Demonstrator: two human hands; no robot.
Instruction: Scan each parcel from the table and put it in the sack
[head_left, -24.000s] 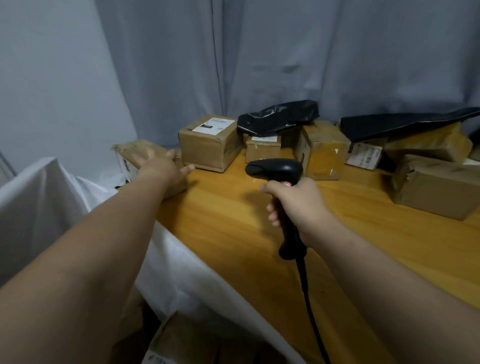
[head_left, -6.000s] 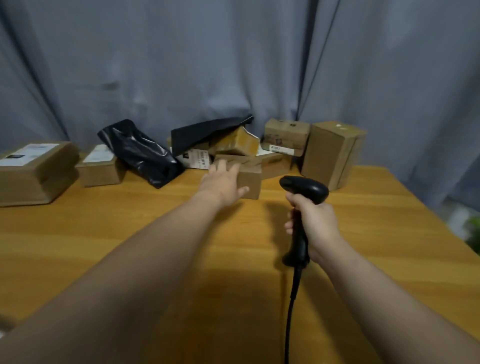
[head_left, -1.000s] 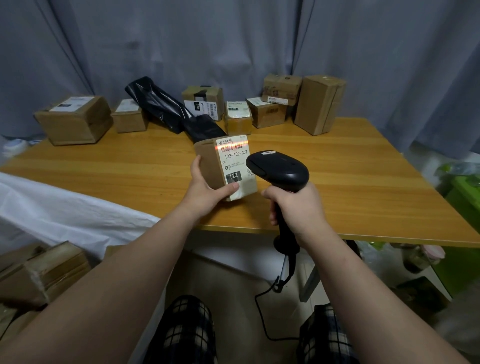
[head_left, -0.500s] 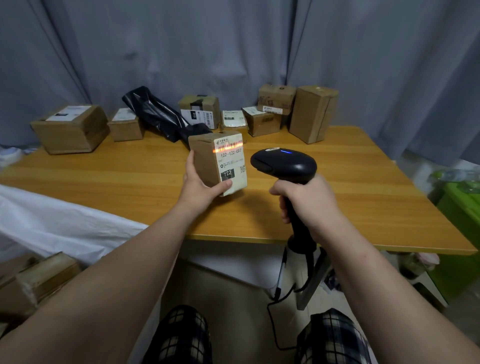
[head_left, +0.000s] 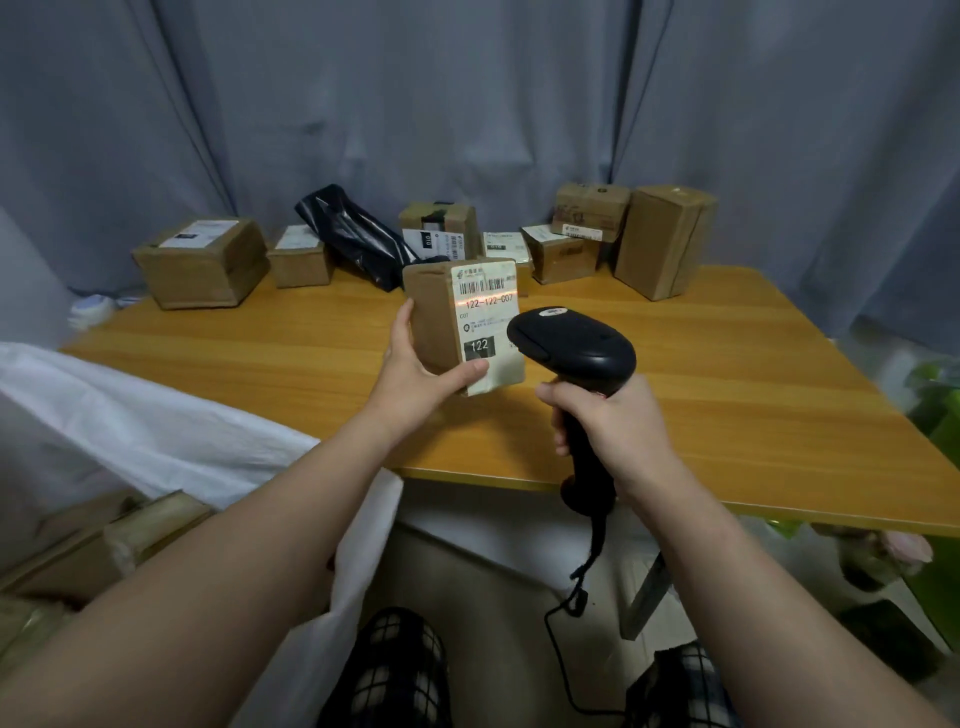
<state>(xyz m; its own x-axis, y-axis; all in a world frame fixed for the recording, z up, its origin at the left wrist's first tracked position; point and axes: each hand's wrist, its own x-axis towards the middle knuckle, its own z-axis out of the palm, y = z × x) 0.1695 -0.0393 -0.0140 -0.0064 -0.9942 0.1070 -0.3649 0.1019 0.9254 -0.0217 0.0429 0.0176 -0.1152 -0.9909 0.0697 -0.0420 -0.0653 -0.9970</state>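
Parcel first: a small brown carton, held upright above the near part of the counter and clear of the wood, its white label turned toward us. Nearest to us, low on the left, the white sack drapes over the counter's corner. Cartons show beneath its cloth, and we cannot tell whether they lie inside it. Next out, our left hand grips the parcel from below, thumb pressed on the label's lower part and fingers round the far brown side. Our right hand is clamped round the handle of the black scanner, whose head sits just beside the label while its cable hangs below the counter edge. A red scan line lies across the label just under the barcode, so we judge the scan to be under way but aimed a touch low. The carton looks stiff and light enough for one hand. The glossy label may slip under a thumb, so the brown sides are the better hold. Farther back, more parcels line the counter's far edge: a large box, a small box, a black poly bag and a tall box. Behind them hangs a grey curtain.
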